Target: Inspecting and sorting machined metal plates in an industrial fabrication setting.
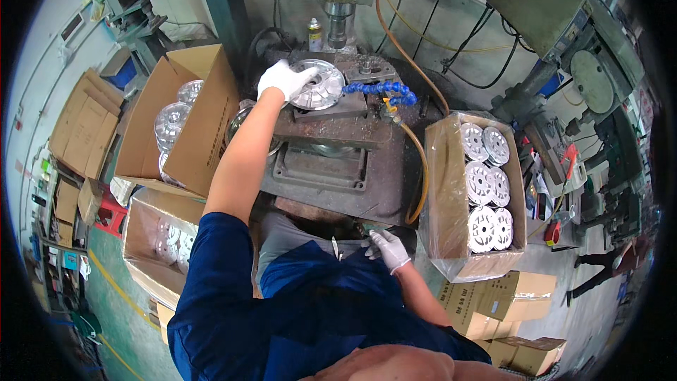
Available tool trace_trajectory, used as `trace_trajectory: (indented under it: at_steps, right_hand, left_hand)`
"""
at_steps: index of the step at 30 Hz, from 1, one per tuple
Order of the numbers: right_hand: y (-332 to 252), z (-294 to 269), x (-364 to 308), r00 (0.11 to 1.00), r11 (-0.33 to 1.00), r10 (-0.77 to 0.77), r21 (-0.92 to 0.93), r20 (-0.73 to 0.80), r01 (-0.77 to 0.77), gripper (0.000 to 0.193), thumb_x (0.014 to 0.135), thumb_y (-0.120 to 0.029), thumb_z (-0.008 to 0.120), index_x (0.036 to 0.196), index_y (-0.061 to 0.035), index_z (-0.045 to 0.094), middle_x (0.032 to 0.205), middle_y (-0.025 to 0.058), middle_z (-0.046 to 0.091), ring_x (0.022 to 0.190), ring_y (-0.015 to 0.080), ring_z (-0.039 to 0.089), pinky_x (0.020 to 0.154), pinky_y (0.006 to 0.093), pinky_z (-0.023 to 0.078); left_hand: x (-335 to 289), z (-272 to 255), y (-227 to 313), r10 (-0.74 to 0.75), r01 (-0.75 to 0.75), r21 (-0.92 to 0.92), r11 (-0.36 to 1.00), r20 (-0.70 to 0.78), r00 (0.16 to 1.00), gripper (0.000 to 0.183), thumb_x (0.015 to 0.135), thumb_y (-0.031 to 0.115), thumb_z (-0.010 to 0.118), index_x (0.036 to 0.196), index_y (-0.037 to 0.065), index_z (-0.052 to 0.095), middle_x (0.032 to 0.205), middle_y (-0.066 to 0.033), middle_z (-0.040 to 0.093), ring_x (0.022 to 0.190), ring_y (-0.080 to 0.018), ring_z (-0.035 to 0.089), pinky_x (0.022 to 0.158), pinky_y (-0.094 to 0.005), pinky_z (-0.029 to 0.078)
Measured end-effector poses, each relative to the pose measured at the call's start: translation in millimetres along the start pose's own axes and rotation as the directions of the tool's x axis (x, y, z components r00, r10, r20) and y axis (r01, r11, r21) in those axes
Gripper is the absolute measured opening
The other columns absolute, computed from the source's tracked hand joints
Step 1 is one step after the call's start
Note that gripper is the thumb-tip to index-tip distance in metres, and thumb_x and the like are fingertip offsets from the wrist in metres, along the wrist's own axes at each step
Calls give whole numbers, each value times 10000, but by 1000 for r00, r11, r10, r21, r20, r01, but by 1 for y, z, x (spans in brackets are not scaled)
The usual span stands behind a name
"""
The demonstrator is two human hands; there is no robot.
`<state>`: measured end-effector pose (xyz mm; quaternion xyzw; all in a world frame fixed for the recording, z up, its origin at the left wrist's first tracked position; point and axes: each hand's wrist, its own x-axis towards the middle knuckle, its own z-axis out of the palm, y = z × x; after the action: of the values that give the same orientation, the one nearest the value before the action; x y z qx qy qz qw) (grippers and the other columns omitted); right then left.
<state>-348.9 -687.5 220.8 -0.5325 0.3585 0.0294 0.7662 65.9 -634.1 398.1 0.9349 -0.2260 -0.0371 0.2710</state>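
Observation:
My left hand, in a white glove, reaches forward and grips the left side of a round, shiny metal wheel-like part. That part rests on the machine's fixture block, below the spindle. A blue segmented coolant hose points at its right side. My right hand, also gloved, is low by my lap at the table's front edge. Its fingers are curled beside a small dark piece; what they hold, if anything, is hard to make out. Another round metal part is partly hidden behind my left forearm.
On the right stands a plastic-lined carton with stacked metal discs. Open cartons with more round parts are on the left. A spray can stands behind the fixture. A yellow hose curves beside the table. Far right, another person is visible.

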Motion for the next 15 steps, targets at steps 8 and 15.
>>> trace_trajectory:
  at_steps: [8,15]
  right_hand:
    - [8,6,18,997,994,-27,-108,74,35,309,950,-254,532,1144,-15,563,899,69,659,639,124,600,582,250,500]
    - [9,8,15,997,956,-75,-283,30,81,407,935,-328,542,1192,-13,573,1020,67,646,849,133,613,713,272,513]
  left_hand:
    - [-3,-3,-5,-23,25,-9,1000,157,987,868,694,704,558,1071,-75,629,1101,-264,611,1067,-353,591,914,-379,448]
    - [2,4,10,56,-72,88,994,174,983,739,724,702,527,954,21,698,952,-207,671,952,-340,643,824,-394,483]
